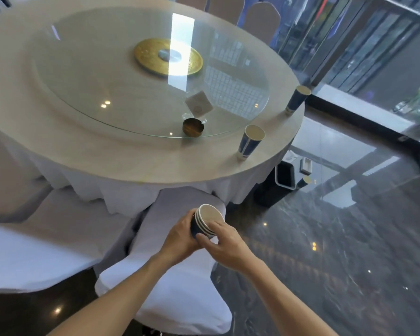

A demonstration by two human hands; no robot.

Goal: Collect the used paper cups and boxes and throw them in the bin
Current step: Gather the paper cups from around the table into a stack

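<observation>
Ahead of the hands, the round table (131, 163) rim lies bare up to the glass turntable (121, 93). Ahead and to the right, two upright paper cups (251, 140) (297, 99) occupy the rim, well apart, with open passage between them. An ashtray (192, 127) stands at the turntable's near edge. Directly below the hands, a covered chair (180, 299) blocks downward reach. To the right, open floor (337, 251) is left clear toward the bin (285, 177).

Bright window daylight, white glare streak on the glass turntable (131, 98), wide-angle bowed edges.
</observation>
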